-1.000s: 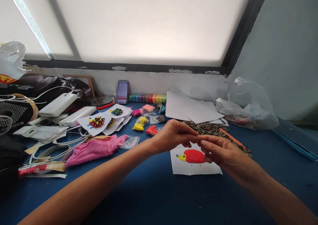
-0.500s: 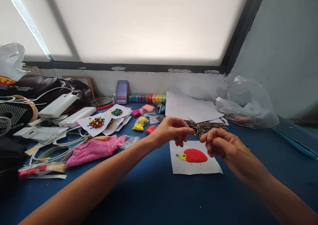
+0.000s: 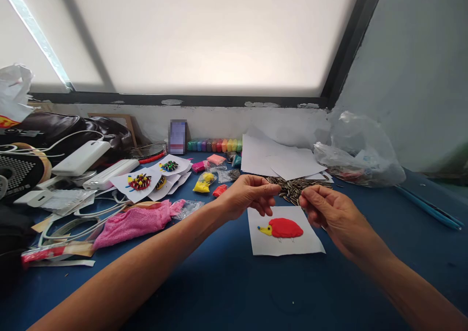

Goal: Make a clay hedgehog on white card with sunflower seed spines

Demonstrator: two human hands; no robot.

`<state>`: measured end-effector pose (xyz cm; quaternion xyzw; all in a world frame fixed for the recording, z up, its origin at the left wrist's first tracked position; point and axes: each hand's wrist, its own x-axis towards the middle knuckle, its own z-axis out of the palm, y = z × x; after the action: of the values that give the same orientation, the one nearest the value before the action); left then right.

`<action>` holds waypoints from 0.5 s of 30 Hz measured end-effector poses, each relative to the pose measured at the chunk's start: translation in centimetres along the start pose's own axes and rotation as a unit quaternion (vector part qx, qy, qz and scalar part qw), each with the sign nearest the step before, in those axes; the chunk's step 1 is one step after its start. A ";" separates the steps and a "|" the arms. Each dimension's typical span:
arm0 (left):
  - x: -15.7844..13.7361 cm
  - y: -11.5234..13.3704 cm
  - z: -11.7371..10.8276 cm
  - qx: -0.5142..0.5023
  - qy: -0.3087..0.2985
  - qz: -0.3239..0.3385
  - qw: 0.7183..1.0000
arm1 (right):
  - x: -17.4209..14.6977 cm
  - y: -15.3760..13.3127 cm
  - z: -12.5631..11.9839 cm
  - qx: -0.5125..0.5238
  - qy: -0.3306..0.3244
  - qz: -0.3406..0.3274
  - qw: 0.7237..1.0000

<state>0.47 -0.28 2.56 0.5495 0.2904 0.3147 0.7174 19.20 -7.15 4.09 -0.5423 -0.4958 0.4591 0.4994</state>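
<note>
My left hand (image 3: 253, 194) is closed in a pinch above the back edge of a white paper sheet (image 3: 261, 245). Facing it, my right hand (image 3: 327, 208) also pinches thumb against fingers over the sheet's right side. Whatever sits between the fingertips of either hand is too small to make out. On the sheet lies a flat clay hedgehog (image 3: 287, 228) with a red body, yellow head and blue nose; its legs are thin drawn lines. Behind both hands spreads a pile of striped sunflower seeds (image 3: 290, 190), partly covered by them.
White sheets (image 3: 281, 155) lie behind the seeds, beside a clear plastic bag (image 3: 360, 155). Bagged yellow clay (image 3: 204, 182), finished hedgehog pictures (image 3: 139, 182), a pink cloth (image 3: 135, 223), white cables and a power bank (image 3: 111, 174) crowd the left. A blue pen-like item (image 3: 429, 206) lies right.
My right hand has turned slightly, its fingers drawn closer together in a pinch. The left hand stays nearly in place. The whole view has shifted a little.
</note>
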 end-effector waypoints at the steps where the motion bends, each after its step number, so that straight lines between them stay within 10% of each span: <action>1: -0.1 0.0 0.0 0.009 -0.003 0.007 1.000 | 0.1 -0.1 -0.1 -0.001 0.017 -0.004 1.000; 15: -0.2 -0.1 0.4 0.016 -0.053 0.018 0.998 | -0.1 0.3 -0.4 -0.096 0.021 -0.066 0.993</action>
<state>0.65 -0.74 2.63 0.5816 0.2469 0.2930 0.7176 19.62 -7.24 3.83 -0.5634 -0.5616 0.3635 0.4848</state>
